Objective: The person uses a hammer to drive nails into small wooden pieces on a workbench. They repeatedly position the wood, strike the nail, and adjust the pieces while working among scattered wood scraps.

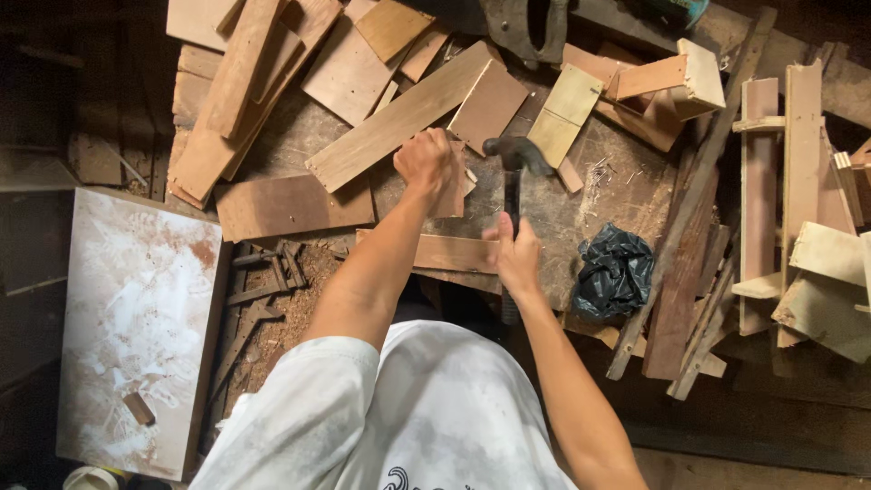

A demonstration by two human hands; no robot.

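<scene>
While the left hand (425,161) pinches a small wood piece (451,189) upright on the workbench (626,186), the right hand (515,254) grips a hammer (513,172) tight

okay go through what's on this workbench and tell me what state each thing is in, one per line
Left hand: closed, pressing on a small wood piece.
Small wood piece: held upright on the bench.
Right hand: gripping the hammer handle.
Hammer: raised, head above the bench.
Black plastic bag: crumpled, lying loose.
Long plank: lying flat, untouched.
White board: flat, dusted with sawdust.
</scene>
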